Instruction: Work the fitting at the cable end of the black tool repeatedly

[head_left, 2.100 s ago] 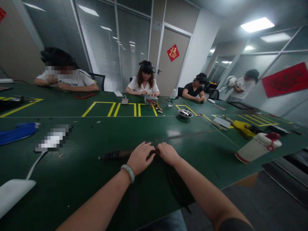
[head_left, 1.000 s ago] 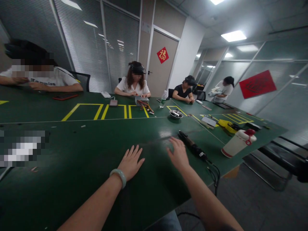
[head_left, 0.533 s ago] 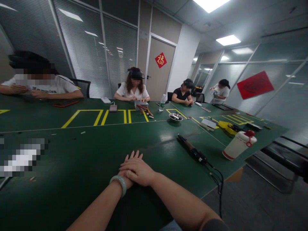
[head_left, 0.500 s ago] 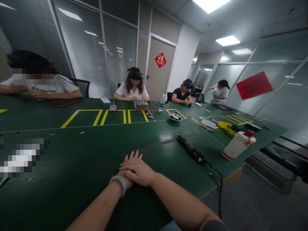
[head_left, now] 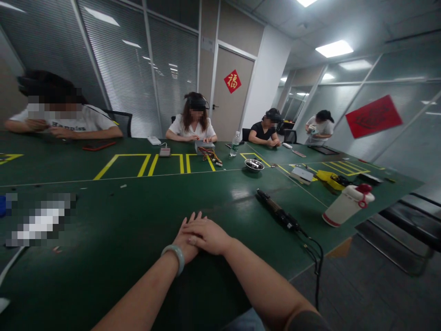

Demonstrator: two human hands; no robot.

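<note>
My left hand [head_left: 184, 244] lies on the green table [head_left: 120, 239] with its fingers stretched forward, and a pale green bangle [head_left: 178, 257] circles that wrist. Across its back rests my right hand [head_left: 212, 235], fingers extended flat and covering part of the left one. Neither hand holds an object. To the right of them lies a black electric screwdriver [head_left: 277, 209], its cable hanging over the table edge. Farther forward stands a metal bowl [head_left: 254, 166] with small dark pieces in it.
A white tumbler with a red lid [head_left: 346, 205] stands at right. Beyond are a water bottle [head_left: 235, 145], a grey box with coloured wires [head_left: 205, 147], a white box [head_left: 302, 174] and a yellow item [head_left: 332, 180]. Several people work across the table. A white cable [head_left: 12, 266] lies at left.
The view has turned slightly left, so things appear farther right. My hands stay stacked on the table. The standing person at the back has shifted their arms.
</note>
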